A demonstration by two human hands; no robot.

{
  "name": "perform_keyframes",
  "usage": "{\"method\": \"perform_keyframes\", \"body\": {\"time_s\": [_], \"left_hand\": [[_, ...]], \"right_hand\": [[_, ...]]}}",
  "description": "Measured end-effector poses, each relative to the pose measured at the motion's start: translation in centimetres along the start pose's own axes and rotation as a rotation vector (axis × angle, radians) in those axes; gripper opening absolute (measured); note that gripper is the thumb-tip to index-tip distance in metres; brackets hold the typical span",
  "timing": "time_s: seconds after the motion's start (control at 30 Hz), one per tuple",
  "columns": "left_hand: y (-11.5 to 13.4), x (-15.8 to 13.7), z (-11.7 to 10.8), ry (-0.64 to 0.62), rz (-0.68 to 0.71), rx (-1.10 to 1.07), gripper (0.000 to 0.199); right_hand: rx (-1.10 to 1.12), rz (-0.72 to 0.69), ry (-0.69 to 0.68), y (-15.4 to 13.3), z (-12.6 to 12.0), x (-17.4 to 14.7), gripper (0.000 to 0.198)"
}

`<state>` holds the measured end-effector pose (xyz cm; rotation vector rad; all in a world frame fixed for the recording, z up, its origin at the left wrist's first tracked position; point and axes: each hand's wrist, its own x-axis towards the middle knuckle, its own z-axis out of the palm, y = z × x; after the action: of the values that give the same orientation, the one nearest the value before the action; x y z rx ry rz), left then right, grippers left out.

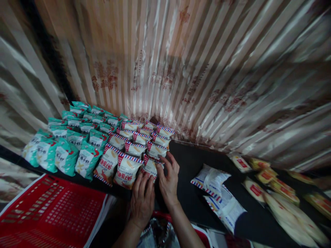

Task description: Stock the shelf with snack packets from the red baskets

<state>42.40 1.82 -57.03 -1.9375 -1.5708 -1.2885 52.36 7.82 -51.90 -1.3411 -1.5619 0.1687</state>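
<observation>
White snack bags (126,171) with red-and-blue striped edges stand upright in close rows on a black table (186,165). At the front right corner of the group, both my hands are at one snack bag (149,167). My left hand (143,198) lays its outstretched fingers against the lower front of this bag, partly covering it. My right hand (168,179) curls round its right edge, thumb and forefinger at the upper corner. To the left, teal snack bags (87,159) stand in several rows beside the white ones.
Two striped bags (210,179) lie flat on the right, with blurred yellow packets (283,190) farther along. A red basket (74,203) sits below the table at left; another red-rimmed container (204,237) holds packages beneath my arms. Striped sheeting (165,69) hangs behind.
</observation>
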Motion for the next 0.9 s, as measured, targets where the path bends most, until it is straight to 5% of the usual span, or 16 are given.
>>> {"method": "perform_keyframes", "body": {"time_s": [0.2, 0.43, 0.53, 0.7, 0.9], "left_hand": [[0.0, -0.1, 0.0, 0.004, -0.006, -0.003, 0.036], [0.1, -0.1, 0.0, 0.007, -0.028, 0.002, 0.036], [0.1, -0.1, 0.1, 0.01, -0.03, 0.004, 0.036], [0.1, -0.1, -0.1, 0.001, -0.005, 0.003, 0.036], [0.1, 0.0, -0.1, -0.007, -0.008, -0.022, 0.036]], "right_hand": [[0.016, 0.028, -0.016, 0.7, 0.3, -0.4, 0.057], [0.12, 0.079, -0.142, 1.4, 0.5, -0.9, 0.054], [0.254, 0.205, -0.108, 2.3, 0.4, -0.2, 0.06], [0.347, 0.567, 0.001, 6.9, 1.2, 4.1, 0.074], [0.282, 0.474, -0.022, 12.8, 3.1, 9.3, 0.071]]}}
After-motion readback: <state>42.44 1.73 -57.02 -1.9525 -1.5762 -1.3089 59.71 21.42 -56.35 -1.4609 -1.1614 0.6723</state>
